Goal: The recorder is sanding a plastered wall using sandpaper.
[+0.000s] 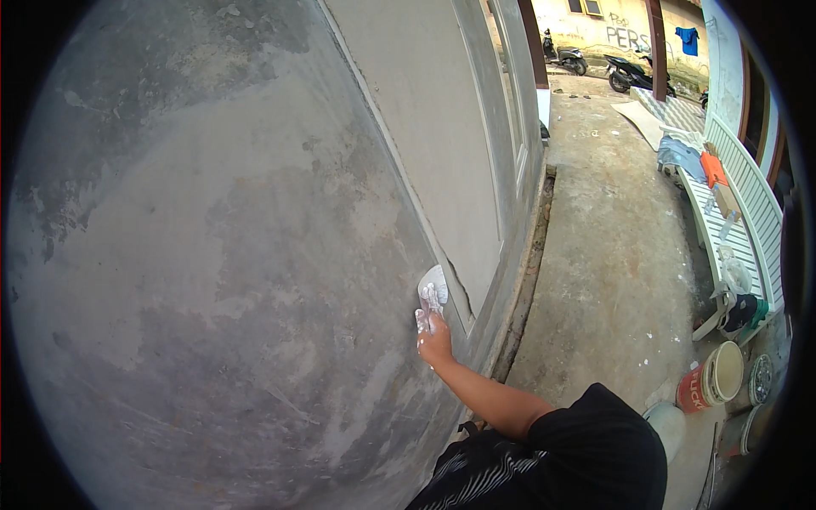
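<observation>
My right hand (434,340) is closed around a putty scraper (434,280) with a pale, rounded blade. White paste smears the fingers and the tool. The blade lies at the grey plastered wall (212,255), right beside the border of a smoother light-grey panel (425,93). Along that panel's lower edge runs a dark, ragged gap (459,287), just right of the blade. Patches of lighter and darker grey cover the wall to the left. No part of my left hand shows.
A narrow gutter (529,276) follows the wall's foot beside a concrete walkway (603,246). To the right stands a white slatted bench (752,183) with cloths and a box on it. Below it are a red-and-white bucket (695,389) and other buckets. Motorbikes (627,75) are parked far back.
</observation>
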`<control>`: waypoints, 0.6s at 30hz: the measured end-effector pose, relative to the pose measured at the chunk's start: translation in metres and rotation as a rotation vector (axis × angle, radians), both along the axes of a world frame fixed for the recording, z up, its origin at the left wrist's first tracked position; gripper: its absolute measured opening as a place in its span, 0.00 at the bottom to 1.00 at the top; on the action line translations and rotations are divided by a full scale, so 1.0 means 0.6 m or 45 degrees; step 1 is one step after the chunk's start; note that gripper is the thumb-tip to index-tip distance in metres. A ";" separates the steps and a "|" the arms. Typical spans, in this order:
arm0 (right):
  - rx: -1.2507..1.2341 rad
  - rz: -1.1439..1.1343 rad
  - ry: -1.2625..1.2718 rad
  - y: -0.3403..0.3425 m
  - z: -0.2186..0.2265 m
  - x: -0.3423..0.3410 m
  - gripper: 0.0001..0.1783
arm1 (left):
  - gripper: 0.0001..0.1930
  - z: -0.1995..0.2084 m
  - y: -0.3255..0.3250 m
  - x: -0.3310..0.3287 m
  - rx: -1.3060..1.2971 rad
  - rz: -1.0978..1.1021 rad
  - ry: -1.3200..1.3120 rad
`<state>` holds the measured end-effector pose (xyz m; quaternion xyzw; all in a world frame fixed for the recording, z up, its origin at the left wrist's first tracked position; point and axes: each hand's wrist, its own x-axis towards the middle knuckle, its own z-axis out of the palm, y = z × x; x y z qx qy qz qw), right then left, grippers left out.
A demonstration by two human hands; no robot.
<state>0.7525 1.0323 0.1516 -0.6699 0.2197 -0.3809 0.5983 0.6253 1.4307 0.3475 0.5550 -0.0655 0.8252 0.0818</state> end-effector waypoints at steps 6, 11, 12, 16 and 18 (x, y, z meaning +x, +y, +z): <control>-0.029 -0.078 -0.120 -0.008 0.081 0.021 0.15 | 0.26 0.002 0.002 -0.007 0.029 0.008 0.003; -0.236 -0.060 -0.310 0.003 0.077 0.021 0.14 | 0.26 -0.001 0.006 -0.002 0.022 -0.031 -0.010; -0.273 -0.140 -0.302 0.006 0.059 0.018 0.14 | 0.26 0.001 0.003 -0.001 0.032 -0.033 -0.007; -0.067 -0.073 -0.052 -0.005 0.013 0.019 0.15 | 0.26 0.002 0.002 0.002 0.047 -0.020 0.008; 0.034 -0.055 -0.002 -0.005 0.058 0.019 0.16 | 0.26 0.000 0.005 0.001 0.046 -0.017 0.008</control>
